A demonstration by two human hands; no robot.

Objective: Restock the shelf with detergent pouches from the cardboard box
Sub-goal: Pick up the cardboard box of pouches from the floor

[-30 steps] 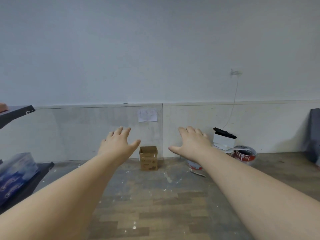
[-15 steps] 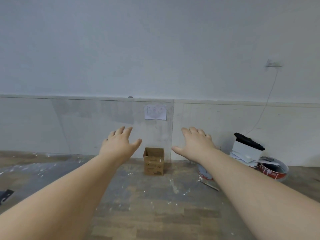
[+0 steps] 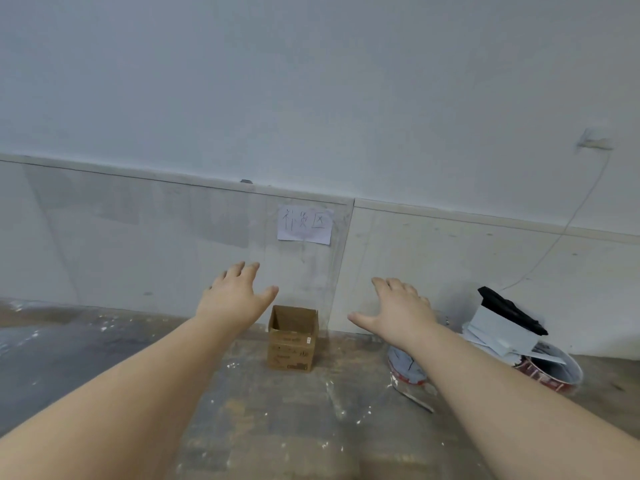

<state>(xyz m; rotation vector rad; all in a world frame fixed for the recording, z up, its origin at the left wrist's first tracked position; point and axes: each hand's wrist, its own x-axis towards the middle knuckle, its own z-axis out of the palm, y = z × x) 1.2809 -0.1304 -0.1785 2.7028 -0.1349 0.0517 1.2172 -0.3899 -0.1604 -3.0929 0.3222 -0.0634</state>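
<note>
A small open cardboard box (image 3: 293, 337) stands on the floor against the wall, some distance ahead of me. Its inside is in shadow, so I cannot see any pouches. My left hand (image 3: 235, 295) is stretched out in front, fingers apart, holding nothing, and appears just left of the box. My right hand (image 3: 394, 310) is stretched out too, fingers apart and empty, to the right of the box. No shelf is in view.
A handwritten paper sign (image 3: 304, 224) is stuck on the wall above the box. At the right, a red and white bucket (image 3: 550, 370) holds boards and a black cloth (image 3: 509, 311). The wooden floor (image 3: 277, 417) is spattered with paint.
The view has swung left and away from the shelf with blue pouches, which has left the frame. The box now looks larger and closer. Both hands stay spread and empty.
</note>
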